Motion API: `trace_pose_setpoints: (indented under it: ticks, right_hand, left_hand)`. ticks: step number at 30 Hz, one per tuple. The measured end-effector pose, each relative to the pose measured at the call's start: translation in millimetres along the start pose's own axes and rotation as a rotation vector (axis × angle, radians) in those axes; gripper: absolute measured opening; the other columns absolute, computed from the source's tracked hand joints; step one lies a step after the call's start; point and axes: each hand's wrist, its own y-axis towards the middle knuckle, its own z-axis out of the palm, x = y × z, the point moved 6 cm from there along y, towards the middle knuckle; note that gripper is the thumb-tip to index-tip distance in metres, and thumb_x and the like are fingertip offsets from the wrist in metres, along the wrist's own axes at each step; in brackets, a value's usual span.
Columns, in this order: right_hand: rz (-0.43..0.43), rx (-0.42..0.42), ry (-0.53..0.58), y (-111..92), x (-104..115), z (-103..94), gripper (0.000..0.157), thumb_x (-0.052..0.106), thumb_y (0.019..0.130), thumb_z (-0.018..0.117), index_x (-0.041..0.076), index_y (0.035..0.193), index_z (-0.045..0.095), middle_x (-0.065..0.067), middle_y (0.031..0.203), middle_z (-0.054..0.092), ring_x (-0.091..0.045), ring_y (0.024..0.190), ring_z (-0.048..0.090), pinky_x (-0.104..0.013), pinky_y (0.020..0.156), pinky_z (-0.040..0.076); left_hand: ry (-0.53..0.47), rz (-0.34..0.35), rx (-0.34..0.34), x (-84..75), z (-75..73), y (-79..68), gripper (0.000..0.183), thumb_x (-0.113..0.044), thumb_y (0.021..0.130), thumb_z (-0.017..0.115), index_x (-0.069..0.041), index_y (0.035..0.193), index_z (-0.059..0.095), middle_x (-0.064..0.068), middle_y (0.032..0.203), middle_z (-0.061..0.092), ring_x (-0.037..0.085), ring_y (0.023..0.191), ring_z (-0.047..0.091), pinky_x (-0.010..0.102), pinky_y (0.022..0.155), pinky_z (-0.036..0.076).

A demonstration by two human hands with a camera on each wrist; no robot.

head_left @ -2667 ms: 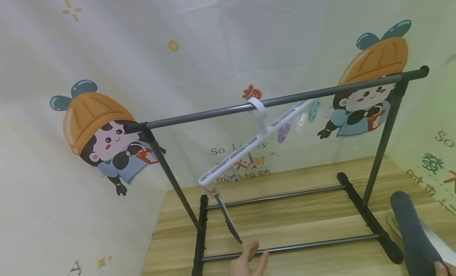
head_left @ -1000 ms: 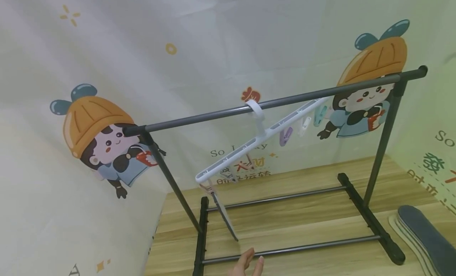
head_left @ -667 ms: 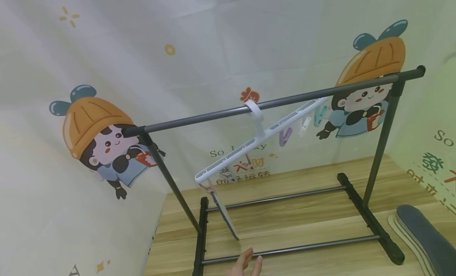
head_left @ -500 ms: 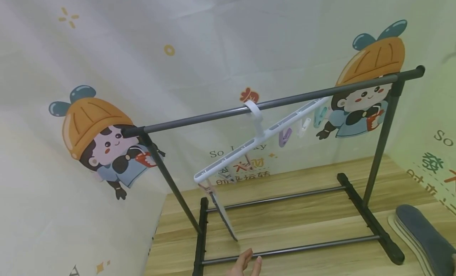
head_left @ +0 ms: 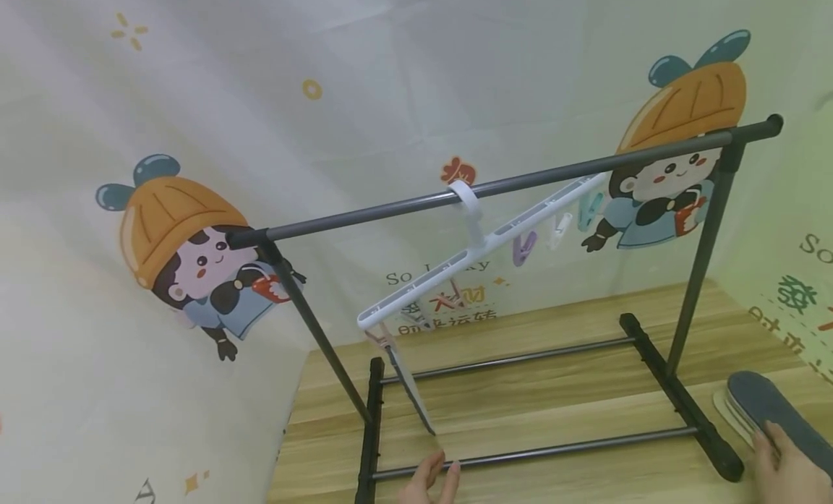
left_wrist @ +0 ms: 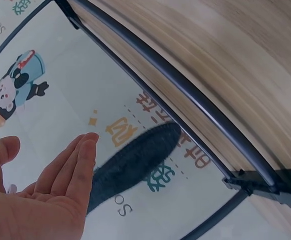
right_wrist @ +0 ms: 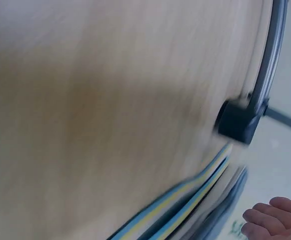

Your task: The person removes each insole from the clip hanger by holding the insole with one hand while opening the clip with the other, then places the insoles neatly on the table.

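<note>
A dark insole [head_left: 411, 390] hangs from the left end of a white clip hanger [head_left: 478, 252], pinched by a pink clip [head_left: 380, 338]. My left hand [head_left: 428, 482] is just below its lower tip, with extended fingers and nothing in them. In the left wrist view the hanging insole [left_wrist: 140, 155] shows beyond the left hand [left_wrist: 45, 192]. At the lower right, my right hand [head_left: 790, 468] is at the edge of a stack of insoles [head_left: 771, 403], dark one on top. The right wrist view shows loosely bent fingers [right_wrist: 273, 217] beside that stack [right_wrist: 190, 205].
The hanger hooks over the top bar [head_left: 364, 213] of a dark metal rack standing on the wood-grain surface [head_left: 520, 395]. Purple [head_left: 523, 249], white [head_left: 560, 231] and teal [head_left: 590, 210] clips dangle from its right half. Printed backdrop walls [head_left: 390, 113] stand behind and beside it.
Earlier my right hand held a dark insole up; it then lay on the stack with that hand out of view. Now the right hand is back at the stack. My left hand shifted slightly left.
</note>
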Motion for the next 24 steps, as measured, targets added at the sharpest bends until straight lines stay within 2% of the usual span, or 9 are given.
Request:
trace_pose_setpoints:
  ticks: [4,7,9,10,12,15,17,21,24]
  right_hand:
    - [-0.075,0.135,-0.032,-1,24,13.2,0.055,0.034,0.107,0.031,-0.008,0.143,0.036,-0.039,0.136,0.04,-0.063,0.122,0.041,-0.071,0.099,0.036]
    - [-0.191,0.154,0.001,-5,44,21.8,0.057,0.033,0.107,0.031,-0.012,0.141,0.039,-0.041,0.133,0.044,-0.062,0.114,0.049,-0.068,0.089,0.044]
    - [-0.267,0.146,0.027,-10,57,27.3,0.055,0.03,0.108,0.031,-0.016,0.138,0.04,-0.042,0.113,0.059,-0.055,0.089,0.061,-0.056,0.072,0.052]
    - [-0.293,0.138,0.042,-12,63,30.1,0.054,0.028,0.108,0.032,-0.017,0.137,0.041,-0.042,0.106,0.061,-0.049,0.075,0.062,-0.05,0.063,0.051]
    - [-0.331,0.134,0.053,-17,75,36.0,0.052,0.025,0.108,0.034,-0.017,0.137,0.041,-0.04,0.103,0.063,-0.042,0.067,0.061,-0.044,0.055,0.048]
    - [-0.38,0.137,0.06,-24,92,46.3,0.05,0.022,0.107,0.035,-0.017,0.137,0.042,-0.041,0.117,0.059,-0.053,0.086,0.064,-0.056,0.069,0.054]
    - [-0.444,0.122,0.069,-29,104,53.2,0.046,0.018,0.106,0.038,-0.017,0.136,0.043,-0.042,0.125,0.051,-0.059,0.103,0.058,-0.067,0.081,0.05]
    - [-0.537,0.136,0.093,-41,125,70.6,0.04,0.011,0.103,0.044,-0.019,0.13,0.046,-0.044,0.12,0.055,-0.056,0.097,0.063,-0.065,0.082,0.051]
    - [-0.535,0.208,0.088,-49,141,86.0,0.041,0.011,0.102,0.043,-0.017,0.132,0.046,-0.042,0.124,0.054,-0.053,0.102,0.063,-0.062,0.084,0.052]
  left_hand:
    - [-0.002,-0.022,-0.034,6.1,-12.9,2.9,0.068,-0.054,0.093,0.061,0.004,0.126,0.06,0.026,0.124,0.065,0.045,0.111,0.064,0.05,0.084,0.057]
    - [0.049,-0.012,-0.098,8.7,-23.9,4.1,0.063,-0.053,0.092,0.062,0.002,0.124,0.063,0.022,0.12,0.068,0.041,0.107,0.067,0.05,0.085,0.057]
    - [0.101,-0.003,-0.138,9.9,-30.7,4.9,0.059,-0.053,0.093,0.061,-0.001,0.122,0.065,0.018,0.118,0.071,0.037,0.104,0.069,0.05,0.087,0.056]
    - [0.126,0.008,-0.158,10.6,-33.8,5.2,0.057,-0.052,0.094,0.061,-0.002,0.121,0.065,0.017,0.116,0.072,0.035,0.102,0.07,0.05,0.087,0.056]
    - [0.169,0.018,-0.193,12.0,-39.6,6.4,0.056,-0.052,0.094,0.059,-0.004,0.12,0.067,0.014,0.114,0.073,0.033,0.099,0.072,0.049,0.086,0.056]
    - [0.169,0.041,-0.235,13.4,-46.8,8.5,0.053,-0.049,0.095,0.06,-0.003,0.119,0.068,0.015,0.113,0.073,0.033,0.097,0.072,0.048,0.086,0.056]
    - [0.139,0.056,-0.251,13.3,-51.1,9.6,0.05,-0.045,0.095,0.062,-0.001,0.119,0.067,0.017,0.114,0.072,0.035,0.098,0.071,0.049,0.086,0.056]
    - [0.077,0.101,-0.29,11.6,-59.5,13.1,0.048,-0.039,0.096,0.063,0.002,0.119,0.066,0.021,0.115,0.071,0.039,0.1,0.07,0.051,0.086,0.056]
    - [0.06,0.125,-0.315,9.0,-67.4,18.6,0.048,-0.039,0.098,0.06,0.003,0.121,0.064,0.021,0.117,0.07,0.04,0.102,0.069,0.051,0.086,0.056]
